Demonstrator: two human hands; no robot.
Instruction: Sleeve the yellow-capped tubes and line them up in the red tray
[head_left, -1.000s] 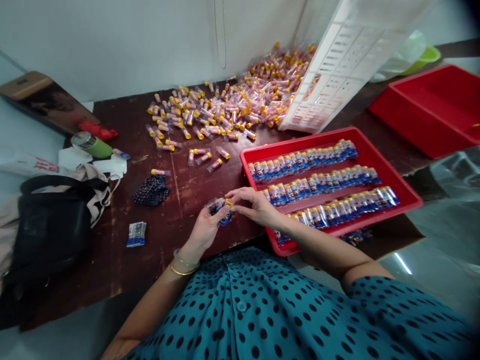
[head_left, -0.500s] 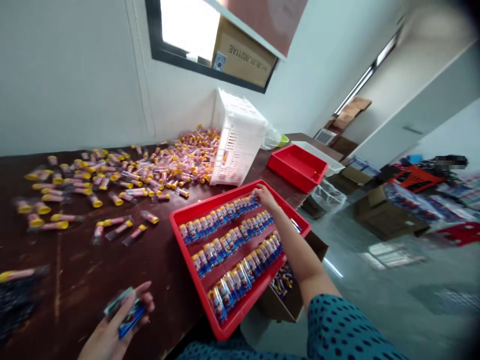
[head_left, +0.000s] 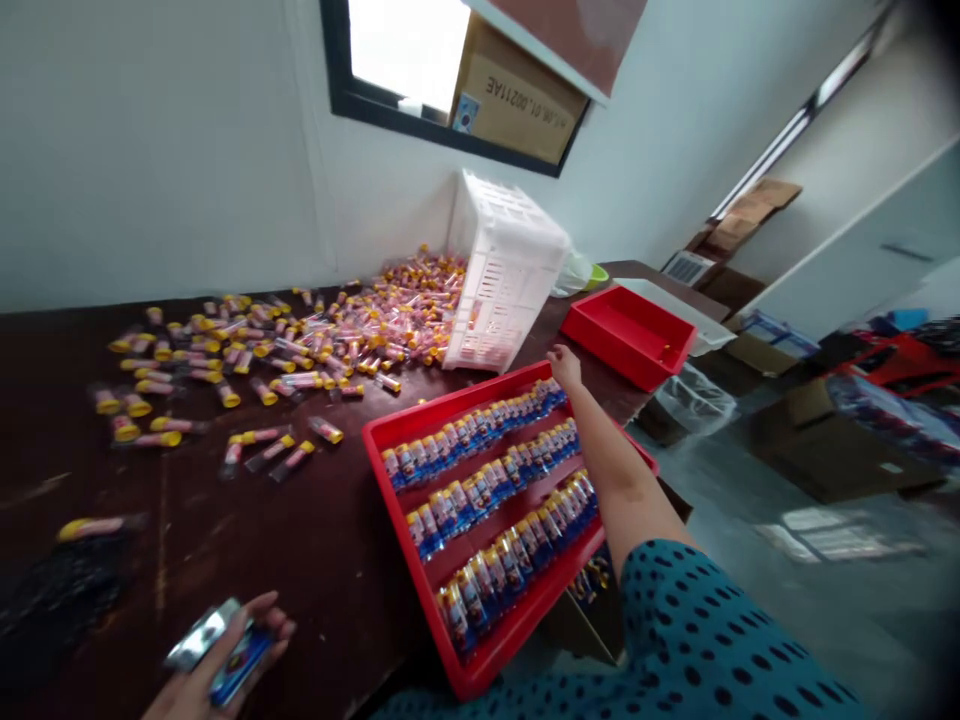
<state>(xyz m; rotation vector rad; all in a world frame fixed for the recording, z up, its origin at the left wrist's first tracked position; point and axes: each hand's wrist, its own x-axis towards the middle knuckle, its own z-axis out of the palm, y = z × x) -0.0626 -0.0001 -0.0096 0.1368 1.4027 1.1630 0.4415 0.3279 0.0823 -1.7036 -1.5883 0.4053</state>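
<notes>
My left hand (head_left: 225,655) is closed around small blue and silver packets (head_left: 244,662), low over the table's near left. My right hand (head_left: 566,366) is at the far corner of a red tray (head_left: 416,590), its fingers curled together; I cannot make out anything in them. Three long rows of small clear tubes (head_left: 499,570) with yellow caps and blue bases fill the tray. My right forearm crosses above its right side, hiding part of the rows and rim.
Loose pink tubes with yellow caps (head_left: 300,350) spread from a tipped white basket (head_left: 517,270) across the dark table (head_left: 315,540). Farther right sits a second red tray (head_left: 630,335). A carton (head_left: 600,620) with more pieces stands below the tray. Black plastic (head_left: 64,600) lies left.
My right hand has moved from the end of the far row up to the tray's far corner. My left hand still holds the packets. The whole view has shifted slightly.
</notes>
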